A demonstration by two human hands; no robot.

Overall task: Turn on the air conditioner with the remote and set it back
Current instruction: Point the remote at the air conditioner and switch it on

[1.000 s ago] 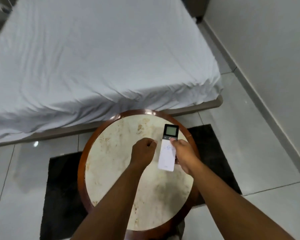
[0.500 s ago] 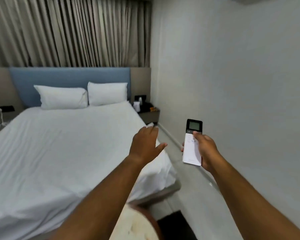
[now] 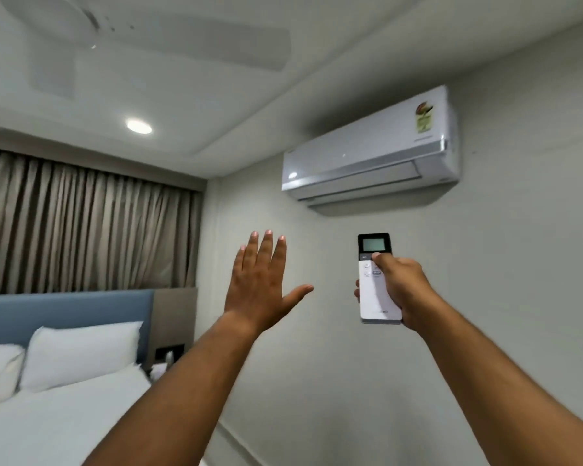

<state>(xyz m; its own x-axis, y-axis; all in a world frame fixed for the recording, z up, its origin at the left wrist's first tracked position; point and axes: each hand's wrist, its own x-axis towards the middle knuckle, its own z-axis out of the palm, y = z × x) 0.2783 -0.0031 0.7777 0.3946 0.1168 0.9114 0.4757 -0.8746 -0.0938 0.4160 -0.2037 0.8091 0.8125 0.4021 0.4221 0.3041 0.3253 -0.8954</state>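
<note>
I find the right hand clamped around the remote, held upright in the air in front of the wall, below the air conditioner and well apart from it. The thumb lies across the remote's face, its tip just under the dark screen at the top; the fingers wrap behind, one fingertip showing at the remote's left edge. The screen end points up toward the unit. I cannot tell whether a button is actually pressed.

The left hand is spread flat, fingers together and extended upward, thumb out to the side. It holds nothing and touches nothing, raised beside the remote but apart from it.

Count: one remote, one air conditioner mounted high on the wall, its flap appearing closed, one sticker on its upper right corner. Two pillows on one bed, against a blue headboard. One curtain, one lit ceiling light, one ceiling fan, blurred.

Against the frame half a second back: the view has tilted upward, bringing the air conditioner fully into sight where only its lower edge showed before. The left hand, then loosely curled, is now fully spread. The right hand's grip on the remote is unchanged.
</note>
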